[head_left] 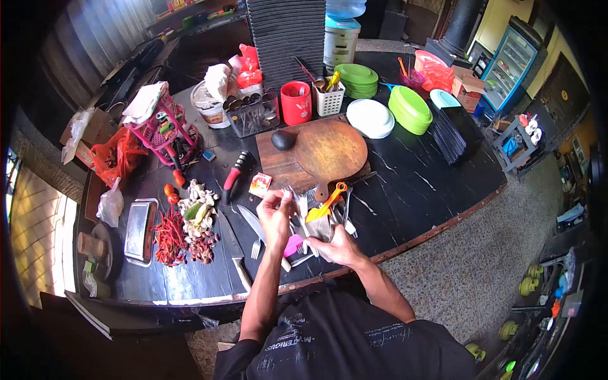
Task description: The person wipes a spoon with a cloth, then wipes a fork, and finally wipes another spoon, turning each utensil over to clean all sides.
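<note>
My left hand (pixel 277 212) is closed in a pinch over the cutlery near the front of the table. Pale metal shows at its fingertips, too small to name. My right hand (pixel 339 246) is wrapped round a grey-brown cloth (pixel 320 229). Directly beyond the cloth lies an orange-handled utensil (pixel 329 202). Several forks and spoons (pixel 303 206) are spread around both hands, some partly covered by them. A pink utensil head (pixel 294 245) lies between my wrists. Left of my left forearm are a knife (pixel 252 221) and another knife (pixel 233 250).
Beyond my hands lie wooden boards (pixel 332 152) with a dark round stone-like object (pixel 283 139). Chillies (pixel 170 237), garlic and shallots (pixel 201 247) are heaped at left, beside a metal tray (pixel 140 231). A red container (pixel 296 103), cutlery basket (pixel 329 100) and green plates (pixel 410 109) stand behind.
</note>
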Tool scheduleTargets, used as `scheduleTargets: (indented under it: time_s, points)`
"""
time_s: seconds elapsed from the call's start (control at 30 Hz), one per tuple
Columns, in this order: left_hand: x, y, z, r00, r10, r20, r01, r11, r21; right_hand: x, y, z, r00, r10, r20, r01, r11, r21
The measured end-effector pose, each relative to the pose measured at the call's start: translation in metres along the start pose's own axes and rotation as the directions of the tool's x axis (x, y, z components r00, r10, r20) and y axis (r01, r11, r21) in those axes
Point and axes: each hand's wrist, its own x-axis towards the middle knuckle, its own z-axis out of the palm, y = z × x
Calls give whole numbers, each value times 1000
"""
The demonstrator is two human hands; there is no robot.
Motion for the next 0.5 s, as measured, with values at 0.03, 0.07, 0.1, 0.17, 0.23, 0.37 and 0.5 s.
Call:
scheduleTargets:
  time_s: [0.03, 0.07, 0.1, 0.17, 0.23, 0.37, 0.5]
  points:
    - [2, -1, -2, 1000, 3, -25, -3, 1000, 9, 0, 3, 1, 1000, -1, 3, 1, 1000, 0]
    - [3, -2, -4, 1000, 4, -27, -4, 1000, 10, 0, 9, 3, 999, -45, -5, 45, 996, 73]
    - [5, 0, -4, 998, 9, -54, -12, 999, -44, 0, 11, 3, 996, -89, -17, 91, 985, 147]
    - [5, 7, -5, 996, 7, -85, -15, 995, -99, -4, 11, -1, 996, -86, -13, 87, 989, 124]
    - [11, 8, -12, 991, 40, -125, -54, 992, -111, -5, 22, -11, 993, -107, 43, 107, 994, 18]
    - [4, 19, -12, 994, 55, -90, -58, 998, -37, -7, 15, -29, 974, -225, -42, 227, 973, 49]
    - [-10, 13, 3, 989, -123, 88, 114, 988, 100, 12, 2, -32, 825, -525, -207, 495, 850, -183]
